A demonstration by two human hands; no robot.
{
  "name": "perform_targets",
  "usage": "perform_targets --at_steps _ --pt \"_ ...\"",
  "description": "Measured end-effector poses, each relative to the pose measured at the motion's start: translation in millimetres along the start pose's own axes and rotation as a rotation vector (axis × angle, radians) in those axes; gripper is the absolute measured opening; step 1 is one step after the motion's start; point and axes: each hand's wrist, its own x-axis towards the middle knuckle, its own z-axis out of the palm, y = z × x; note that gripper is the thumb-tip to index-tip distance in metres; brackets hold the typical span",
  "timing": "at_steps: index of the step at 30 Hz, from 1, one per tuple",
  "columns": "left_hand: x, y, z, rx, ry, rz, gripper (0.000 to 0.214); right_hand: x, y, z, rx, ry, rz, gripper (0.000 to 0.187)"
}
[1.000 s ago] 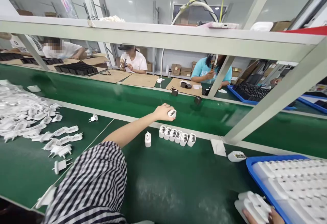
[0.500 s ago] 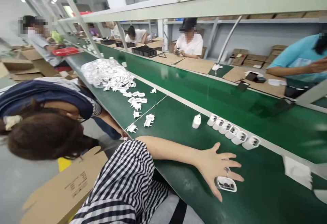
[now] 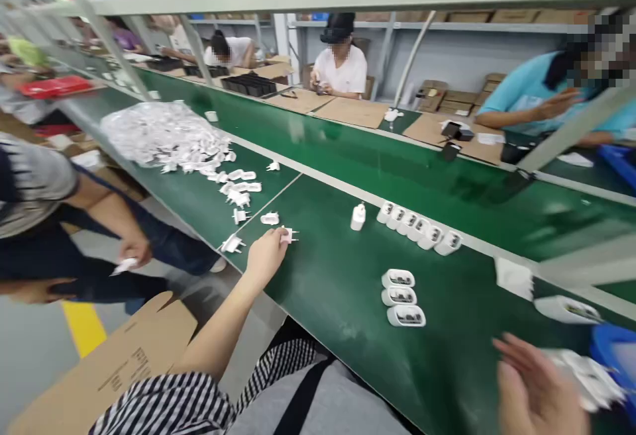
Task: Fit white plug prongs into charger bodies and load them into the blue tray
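Green bench (image 3: pixel 328 276): near its edge, your left hand (image 3: pixel 267 255) pinches a plug (image 3: pixel 289 236); your right hand (image 3: pixel 539 385) is unclenched beside white casings (image 3: pixel 599 382). Gripping clear of the prongs (image 3: pixel 295 240) should serve best.

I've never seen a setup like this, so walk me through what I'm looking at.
No machine here: these are a person's bare hands, seen by one camera worn on the head, looking forward and down. The left hand holds a white pronged piece. The right hand is blurred, fingers extended near white parts; contact is unclear. On the green table lie a heap of white pieces, a row of six white casings and a group of three casings. Other people sit across.
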Motion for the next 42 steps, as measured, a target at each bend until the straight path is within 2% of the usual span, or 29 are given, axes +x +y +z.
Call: perform_targets --at_steps 1,3,5,6,8,9,11,13,15,18,22,25,28,32,42 --pt "-11 14 4.1 -0.100 0.018 0.082 0.018 -4 -7 9 0.073 -0.042 -0.024 0.037" --pt "-37 47 13.4 -0.385 0.048 0.306 0.012 -10 -20 30 0.268 -0.266 -0.047 0.038" --pt "-61 80 24.4 -0.627 0.010 0.552 0.012 -14 -29 48 0.413 -0.442 -0.055 0.044" --pt "-71 94 29.8 -0.698 -0.038 0.656 0.014 -14 -32 54 0.440 -0.462 -0.048 0.045" --pt "-83 115 38.5 -0.799 -0.135 0.779 0.014 -14 -31 60 0.421 -0.394 0.004 0.038" --pt "-85 121 41.1 -0.840 -0.168 0.793 0.011 -13 -28 59 0.401 -0.342 0.039 0.034" --pt "-85 126 43.3 -0.875 -0.185 0.732 0.003 -9 -19 54 0.374 -0.246 0.106 0.028" --pt "-81 125 44.7 -0.804 -0.194 0.631 0.014 -2 -12 47 0.358 -0.179 0.114 0.025" --pt "-78 124 48.4 -0.666 -0.234 0.563 0.024 7 -7 42 0.301 -0.149 0.042 0.020" --pt "-79 127 57.7 -0.546 -0.274 0.539 0.031 22 -7 41 0.118 -0.256 -0.153 0.014" --pt "-81 132 65.2 -0.541 -0.246 0.540 0.022 30 -12 46 -0.028 -0.429 -0.318 0.015" --pt "-79 131 64.0 -0.595 -0.310 0.548 0.022 26 -13 45 -0.065 -0.485 -0.326 0.020" --pt "-77 129 61.1 -0.648 -0.352 0.575 0.030 18 -10 44 -0.090 -0.470 -0.364 0.019" --pt "-76 126 59.5 -0.657 -0.329 0.668 0.023 13 -7 44 -0.080 -0.446 -0.405 0.016" --pt "-75 119 59.7 -0.467 -0.287 0.832 0.031 13 -28 32 -0.330 -0.599 -0.334 0.024"
